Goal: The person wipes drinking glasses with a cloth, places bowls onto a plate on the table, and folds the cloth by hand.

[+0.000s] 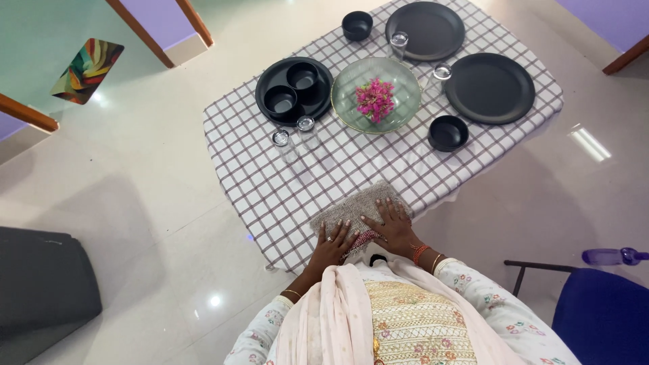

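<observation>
This looks like a home dining space: a low table under a white cloth with a dark checked grid (284, 182) is laid for a meal, with matte black round plates (489, 88) at the far right, small black bowls (447, 132), clear drinking glasses (303, 124) and a pale green glass dish holding pink flowers (376, 94) in the middle. The glossy cream tiled floor (155, 203), lilac walls (159, 17) at the far side and a blue padded chair (602, 318) near right suit a lived-in room
</observation>
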